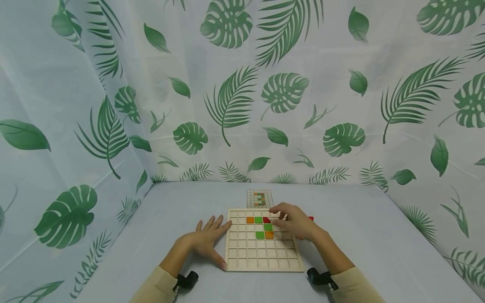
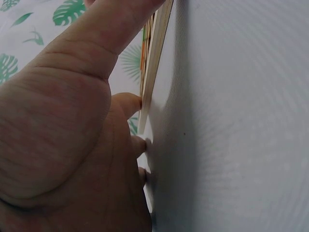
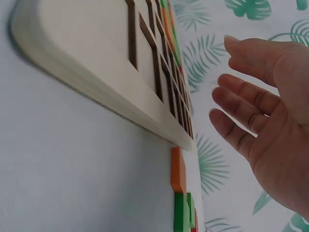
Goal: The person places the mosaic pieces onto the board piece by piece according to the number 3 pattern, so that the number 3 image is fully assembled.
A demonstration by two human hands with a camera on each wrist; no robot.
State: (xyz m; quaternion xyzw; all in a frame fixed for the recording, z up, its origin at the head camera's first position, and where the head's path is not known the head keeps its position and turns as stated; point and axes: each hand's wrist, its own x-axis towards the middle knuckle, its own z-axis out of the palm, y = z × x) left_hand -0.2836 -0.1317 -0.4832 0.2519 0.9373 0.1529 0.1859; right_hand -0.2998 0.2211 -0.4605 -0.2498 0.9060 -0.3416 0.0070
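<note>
Left hand (image 1: 206, 240) outspread, right hand (image 1: 297, 220) aloft

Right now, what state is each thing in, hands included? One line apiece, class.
Grid board: flat, partly filled.
Placed tiles: six visible, set in squares.
Pattern card: flat, beyond the board.
Loose tiles: on the table, beside the board.
Left hand: spread, touching the board's edge.
Right hand: above the board, holding no visible tile.

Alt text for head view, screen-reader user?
A person's right hand hovers over a wooden grid board holding orange, green and red tiles; the left hand touches the board's left edge. A small gridded card lies beyond the board.
</note>
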